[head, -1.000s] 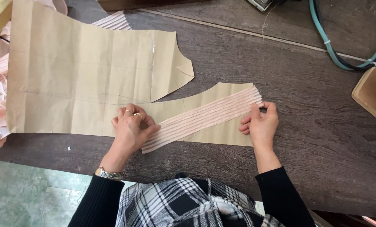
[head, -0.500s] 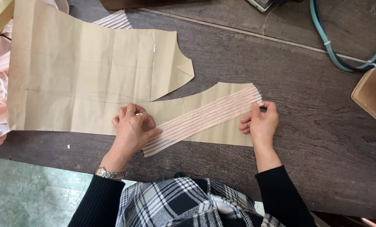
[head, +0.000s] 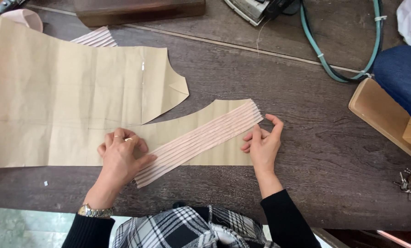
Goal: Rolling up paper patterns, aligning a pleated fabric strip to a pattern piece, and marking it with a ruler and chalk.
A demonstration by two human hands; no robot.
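Observation:
A long strip of pink-and-white striped fabric (head: 201,140) lies diagonally across a tan paper pattern (head: 67,105) on a dark wooden table (head: 315,151). My left hand (head: 122,155) presses flat on the strip's lower left end, fingers together. At the upper right end my right hand (head: 262,143) touches the strip's edge with loosely curled fingers, thumb and forefinger apart. A watch sits on my left wrist. Both sleeves are black.
A second striped piece (head: 95,37) pokes out from under the pattern's top edge. A clothes iron (head: 256,8) and a teal cord (head: 334,59) lie at the back. A wooden stool edge (head: 384,119) and keys (head: 409,181) sit at right.
The view has shifted slightly left. My right hand's fingers have loosened at the strip's end. The left hand stays pressed on the strip.

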